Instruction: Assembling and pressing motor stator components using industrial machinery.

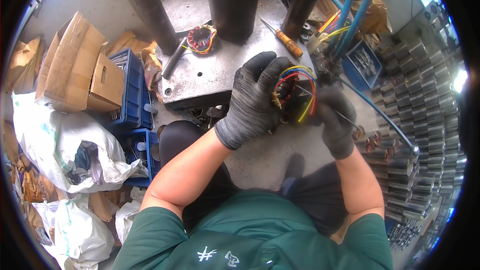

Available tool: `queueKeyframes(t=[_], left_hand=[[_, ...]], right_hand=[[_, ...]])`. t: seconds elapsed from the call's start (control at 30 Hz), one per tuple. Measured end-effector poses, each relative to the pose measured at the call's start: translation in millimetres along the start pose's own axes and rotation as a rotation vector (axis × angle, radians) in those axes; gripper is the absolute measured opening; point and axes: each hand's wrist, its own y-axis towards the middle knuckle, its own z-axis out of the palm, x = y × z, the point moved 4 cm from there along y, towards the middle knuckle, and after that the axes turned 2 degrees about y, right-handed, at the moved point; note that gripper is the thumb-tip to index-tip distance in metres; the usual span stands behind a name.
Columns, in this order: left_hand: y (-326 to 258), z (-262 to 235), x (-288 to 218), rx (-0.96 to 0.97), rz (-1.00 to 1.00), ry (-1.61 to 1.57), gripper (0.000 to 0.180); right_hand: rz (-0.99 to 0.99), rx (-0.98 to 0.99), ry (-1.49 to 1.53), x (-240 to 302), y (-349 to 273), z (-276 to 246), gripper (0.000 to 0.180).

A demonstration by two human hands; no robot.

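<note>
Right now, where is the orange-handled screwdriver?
In the head view, the orange-handled screwdriver lies on the grey metal press table, upper centre-right, just above the gloved left hand and beside a dark steel column.

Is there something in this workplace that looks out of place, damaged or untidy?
Nothing looks damaged. Both gloved hands, left hand and right hand, hold a wound coil with coloured wires. A second coil and a screwdriver lie loose on the metal plate. Crumpled white bags and an open cardboard box clutter the floor at left.

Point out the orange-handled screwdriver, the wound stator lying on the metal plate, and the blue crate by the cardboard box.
Orange-handled screwdriver (289, 43), head view, on its handle.
Wound stator with coloured wires (200, 39), head view, on its winding ring.
Blue plastic crate (131, 90), head view, on its side wall.
</note>
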Motion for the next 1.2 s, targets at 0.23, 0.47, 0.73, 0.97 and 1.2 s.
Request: queueKeyframes(t=[0.23, 0.47, 0.73, 0.97, 1.2], left_hand=[[1, 4, 2, 0.034, -0.028, 0.022, 0.089], [-11, 15, 14, 0.105, -0.406, -0.285, 0.103], [-17, 19, 12, 0.146, -0.390, -0.580, 0.112], [-13, 19, -4, 0.169, -0.286, -0.593, 0.110], [-21, 18, 8, 0.154, -0.294, -0.479, 0.114]], right_hand=[[-0.017, -0.026, 0.082, 3, 1, -5, 0.014], [0.051, -0.173, 0.288, 2, 3, -22, 0.020], [0.372, -0.161, 0.301, -23, 7, 5, 0.041], [0.301, -0.057, 0.197, -39, 18, 8, 0.042], [-0.040, 0.265, -0.493, -100, 69, 18, 0.029]])
